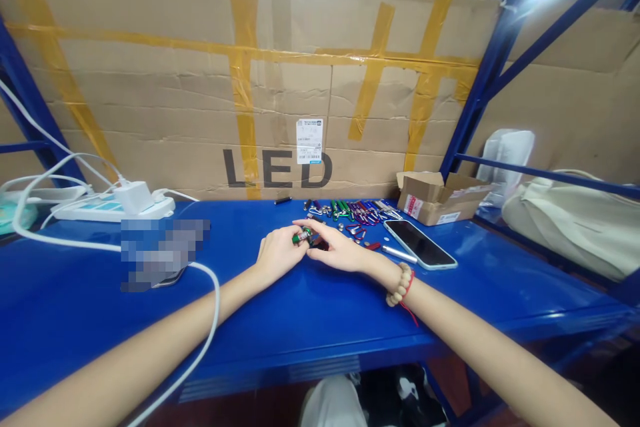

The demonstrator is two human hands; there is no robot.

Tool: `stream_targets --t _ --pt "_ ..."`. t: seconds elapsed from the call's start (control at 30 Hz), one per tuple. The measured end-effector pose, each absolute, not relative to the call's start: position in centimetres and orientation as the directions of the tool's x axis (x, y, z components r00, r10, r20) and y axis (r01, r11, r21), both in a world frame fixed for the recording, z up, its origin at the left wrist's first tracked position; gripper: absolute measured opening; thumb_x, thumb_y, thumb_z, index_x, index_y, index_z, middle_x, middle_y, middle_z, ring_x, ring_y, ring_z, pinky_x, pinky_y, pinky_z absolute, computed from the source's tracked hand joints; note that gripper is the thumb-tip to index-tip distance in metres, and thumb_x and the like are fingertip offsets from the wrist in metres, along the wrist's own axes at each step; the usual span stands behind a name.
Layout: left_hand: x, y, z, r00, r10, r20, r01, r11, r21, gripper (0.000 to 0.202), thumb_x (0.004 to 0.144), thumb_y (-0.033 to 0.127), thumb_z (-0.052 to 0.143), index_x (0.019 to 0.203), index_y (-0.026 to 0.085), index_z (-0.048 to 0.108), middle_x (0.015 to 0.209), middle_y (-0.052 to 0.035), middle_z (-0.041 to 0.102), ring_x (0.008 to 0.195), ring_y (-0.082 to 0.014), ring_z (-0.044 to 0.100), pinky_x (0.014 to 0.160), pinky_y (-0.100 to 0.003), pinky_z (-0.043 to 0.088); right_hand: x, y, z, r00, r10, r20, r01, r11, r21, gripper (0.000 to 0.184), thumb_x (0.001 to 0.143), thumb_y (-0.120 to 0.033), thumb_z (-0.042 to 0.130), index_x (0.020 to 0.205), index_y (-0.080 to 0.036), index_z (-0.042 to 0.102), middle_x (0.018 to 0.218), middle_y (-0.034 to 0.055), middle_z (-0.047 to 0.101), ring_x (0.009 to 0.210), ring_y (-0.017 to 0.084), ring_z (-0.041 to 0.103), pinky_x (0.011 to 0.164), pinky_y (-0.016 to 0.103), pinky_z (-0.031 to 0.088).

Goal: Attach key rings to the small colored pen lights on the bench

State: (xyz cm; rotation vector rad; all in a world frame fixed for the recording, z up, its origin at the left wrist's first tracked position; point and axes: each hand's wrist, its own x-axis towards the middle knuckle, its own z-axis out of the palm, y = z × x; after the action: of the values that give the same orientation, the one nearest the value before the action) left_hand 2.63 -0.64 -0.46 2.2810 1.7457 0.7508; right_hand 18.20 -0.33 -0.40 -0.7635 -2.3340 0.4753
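My left hand (283, 248) is closed around a small green metal cylinder (301, 237) that looks like a mini flashlight. Over its right end curve the fingers of my right hand (337, 247), with the thumb below, so both hands meet on it. Part of the cylinder and a dark patch beneath my right palm are hidden. Just beyond my hands lie loose small metal parts, with green cylinders (341, 209) and a pile of purple and red ones (367, 212). A red carabiner (356, 232) rests right of my right hand, near a silver stick (399, 254).
A phone (421, 245) lies at the right, before an open cardboard box (440, 200). At the left are a power strip (105, 208) with a white charger and a cable (216, 300) crossing my left forearm. A large cardboard sheet (200, 93) stands behind the blue table (320, 320).
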Motion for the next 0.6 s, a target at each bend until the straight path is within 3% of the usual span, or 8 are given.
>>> stream_targets --t 0.17,0.27,0.37,0.5,0.6 --pt "2.8 -0.9 -0.5 0.214 0.927 0.308 0.837 -0.336 0.433 0.007 0.071 0.025 0.049 0.073 0.022 0.056 0.074 -0.0013 0.065 0.073 -0.0206 0.06 0.053 -0.023 0.029 18.0 -0.5 0.0 -0.579 0.687 0.438 0.433 0.715 -0.549 0.035 0.089 -0.026 0.041 0.123 -0.019 0.045 0.109 0.007 0.06 0.089 0.014 0.058 0.083 0.031 0.046" --pt "2.9 -0.9 -0.6 0.19 0.931 0.311 0.791 -0.333 0.513 0.019 0.07 0.034 0.055 0.086 0.024 0.052 0.071 0.0015 0.064 0.071 -0.0193 0.06 0.054 -0.023 0.031 18.2 -0.4 0.2 -0.532 0.713 0.457 0.431 0.692 -0.579 0.033 0.09 -0.028 0.04 0.12 -0.019 0.048 0.103 0.0058 0.062 0.084 0.013 0.058 0.078 0.028 0.047" --pt "2.9 -0.8 -0.6 0.198 0.927 0.318 0.727 -0.357 0.587 0.028 0.069 0.038 0.057 0.091 0.024 0.047 0.06 0.0058 0.058 0.063 -0.0158 0.057 0.055 -0.022 0.032 18.6 0.0 0.5 -0.442 0.739 0.508 0.437 0.672 -0.597 0.027 0.09 -0.032 0.039 0.104 -0.018 0.057 0.092 0.0035 0.063 0.073 0.012 0.057 0.068 0.024 0.046" --pt "2.7 -0.5 -0.8 0.185 0.924 0.335 0.663 -0.369 0.651 0.026 0.072 0.039 0.053 0.091 0.023 0.045 0.054 0.0092 0.051 0.055 -0.0125 0.052 0.055 -0.021 0.032 20.0 1.4 0.5 -0.248 0.822 0.512 0.407 0.568 -0.715 0.03 0.087 -0.041 0.039 0.087 -0.016 0.056 0.06 -0.003 0.052 0.047 0.008 0.044 0.047 0.021 0.039" --pt "2.7 -0.4 -0.9 0.185 0.93 0.317 0.617 -0.361 0.7 0.018 0.074 0.032 0.049 0.089 0.022 0.045 0.052 0.0096 0.049 0.053 -0.0118 0.05 0.054 -0.021 0.032 21.7 3.0 0.1 -0.112 0.849 0.516 0.39 0.515 -0.763 0.03 0.083 -0.044 0.045 0.086 -0.016 0.056 0.059 -0.0037 0.05 0.046 0.008 0.043 0.044 0.02 0.037"
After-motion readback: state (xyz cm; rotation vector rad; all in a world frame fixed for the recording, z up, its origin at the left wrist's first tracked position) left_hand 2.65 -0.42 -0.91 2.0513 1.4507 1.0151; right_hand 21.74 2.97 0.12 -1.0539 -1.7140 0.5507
